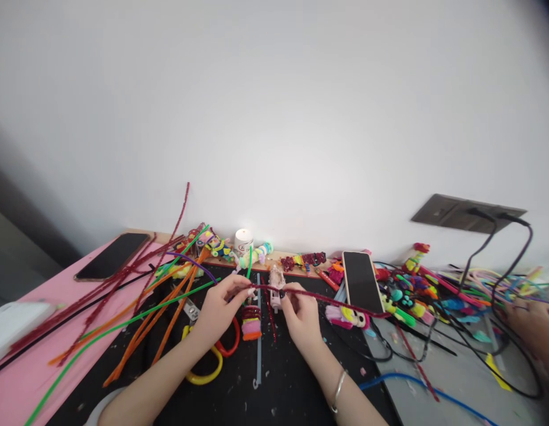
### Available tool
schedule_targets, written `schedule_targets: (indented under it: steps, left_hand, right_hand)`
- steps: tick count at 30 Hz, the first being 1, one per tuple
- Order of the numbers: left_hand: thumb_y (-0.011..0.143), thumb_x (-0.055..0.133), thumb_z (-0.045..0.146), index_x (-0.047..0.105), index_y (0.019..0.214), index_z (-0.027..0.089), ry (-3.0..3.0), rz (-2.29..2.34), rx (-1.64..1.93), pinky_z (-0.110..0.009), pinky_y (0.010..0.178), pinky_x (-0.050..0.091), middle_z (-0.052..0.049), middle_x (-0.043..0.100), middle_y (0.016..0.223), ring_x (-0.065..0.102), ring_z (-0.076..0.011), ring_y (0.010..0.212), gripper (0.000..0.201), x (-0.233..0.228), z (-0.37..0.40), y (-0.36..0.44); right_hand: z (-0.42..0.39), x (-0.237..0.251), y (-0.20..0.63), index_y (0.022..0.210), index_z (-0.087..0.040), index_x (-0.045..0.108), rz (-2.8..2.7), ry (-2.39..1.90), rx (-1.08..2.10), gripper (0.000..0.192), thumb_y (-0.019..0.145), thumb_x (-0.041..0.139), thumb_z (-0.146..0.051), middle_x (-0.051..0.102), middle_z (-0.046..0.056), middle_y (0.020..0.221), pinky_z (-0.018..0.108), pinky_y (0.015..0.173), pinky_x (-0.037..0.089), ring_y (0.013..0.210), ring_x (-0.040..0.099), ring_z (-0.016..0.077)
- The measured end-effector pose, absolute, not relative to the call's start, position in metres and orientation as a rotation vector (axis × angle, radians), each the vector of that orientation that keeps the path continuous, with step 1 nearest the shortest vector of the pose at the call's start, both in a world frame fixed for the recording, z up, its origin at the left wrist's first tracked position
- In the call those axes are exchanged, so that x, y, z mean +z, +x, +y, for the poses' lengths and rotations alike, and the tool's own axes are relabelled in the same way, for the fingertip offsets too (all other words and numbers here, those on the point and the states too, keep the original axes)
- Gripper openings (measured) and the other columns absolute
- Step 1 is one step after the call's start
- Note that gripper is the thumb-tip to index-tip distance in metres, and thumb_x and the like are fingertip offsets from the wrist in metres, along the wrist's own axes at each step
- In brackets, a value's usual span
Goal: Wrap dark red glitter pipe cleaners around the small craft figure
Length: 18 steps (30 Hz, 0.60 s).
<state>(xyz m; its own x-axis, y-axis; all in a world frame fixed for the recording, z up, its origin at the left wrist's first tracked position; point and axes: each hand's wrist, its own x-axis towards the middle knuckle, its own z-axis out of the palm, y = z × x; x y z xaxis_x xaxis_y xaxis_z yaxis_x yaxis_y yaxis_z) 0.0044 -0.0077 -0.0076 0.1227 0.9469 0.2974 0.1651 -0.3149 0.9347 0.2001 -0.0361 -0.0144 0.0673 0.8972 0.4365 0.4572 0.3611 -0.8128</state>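
Note:
Both hands hold one dark red pipe cleaner (336,297), stretched sideways above the black mat (310,378). My left hand (223,305) pinches its left end between thumb and fingertips. A short way along, my right hand (300,307) pinches it too, and the long free part runs off to the right. Just behind my right fingers stands a pale pink glue-gun-like object (277,278), partly hidden. Below my left fingertips lies a small bundle of red, pink and orange coils (251,324). A translucent glue stick (259,349) lies between my hands. Scissors with red and yellow handles (206,367) rest under my left forearm.
Loose orange, green and red pipe cleaners (136,331) spread at the left, near a dark phone (112,256). A second phone (363,283) leans at the right. Finished figures and a paper cup (243,241) line the wall. Another person's hand (532,325) is at the far right, near black cables (496,290).

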Motion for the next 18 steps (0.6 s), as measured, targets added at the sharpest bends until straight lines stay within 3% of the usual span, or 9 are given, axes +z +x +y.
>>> schedule_targets:
  steps: [4,9,18]
  left_hand:
    - [0.079,0.072,0.039,0.064,0.084,0.020,1.399,1.116,1.326,-0.037,0.076,0.061,-0.003,0.076,0.079,0.075,-0.0226,0.076,0.022,-0.008,-0.001,0.003]
    - [0.076,0.075,0.048,0.064,0.089,0.018,1.262,1.163,1.343,-0.039,0.077,0.060,-0.004,0.076,0.077,0.075,-0.0239,0.076,0.034,-0.010,0.006,-0.001]
    - [0.066,0.083,0.047,0.067,0.088,0.016,1.037,1.145,1.327,-0.036,0.076,0.057,-0.006,0.078,0.076,0.074,-0.0244,0.077,0.041,-0.008,0.009,0.001]
  right_hand:
    - [-0.035,-0.009,0.206,0.100,-0.018,0.062,-1.689,-1.369,0.163,0.023,0.080,0.051,-0.018,0.066,0.011,0.098,0.040,0.081,0.045,0.092,0.058,0.0279]
    - [-0.033,-0.011,0.205,0.113,-0.018,0.061,-1.779,-1.699,0.067,0.045,0.070,0.054,-0.009,0.063,0.015,0.121,0.046,0.088,0.038,0.109,0.053,0.0344]
    - [-0.033,-0.004,0.205,0.125,-0.020,0.061,-1.834,-2.106,0.161,0.049,0.076,0.055,-0.017,0.064,0.014,0.120,0.043,0.090,0.036,0.111,0.054,0.0339]
